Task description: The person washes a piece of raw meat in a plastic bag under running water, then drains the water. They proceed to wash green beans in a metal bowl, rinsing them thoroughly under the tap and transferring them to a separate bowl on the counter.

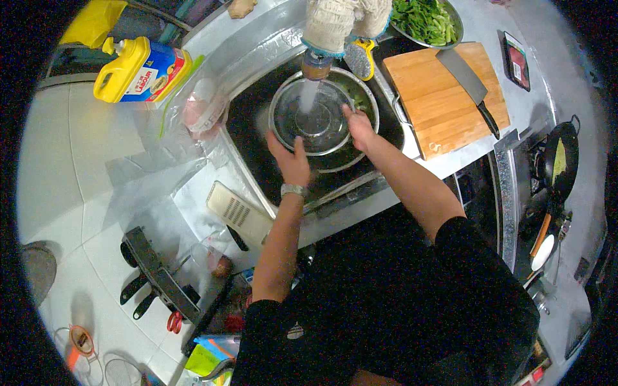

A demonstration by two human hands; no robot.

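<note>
Over a dark sink (256,159), my left hand (291,161) and my right hand (359,128) hold a round metal bowl (309,140) by opposite sides of its rim. Water (309,96) pours into this bowl from the tap (316,66), which has cloth gloves (328,26) draped over it. Beneath and partly hidden by the bowl is a larger metal basin (375,103) with some green bits inside. A yellow-edged scrubbing brush or sponge (361,59) rests at the sink's back edge, right of the tap.
Right of the sink, a cleaver (466,79) lies on a wooden cutting board (415,106). Chopped greens (427,21) fill a bowl behind it. A wok (562,159) stands on the far-right stove. Left are a yellow detergent jug (142,70), a grater (236,210) and a knife rack (159,275).
</note>
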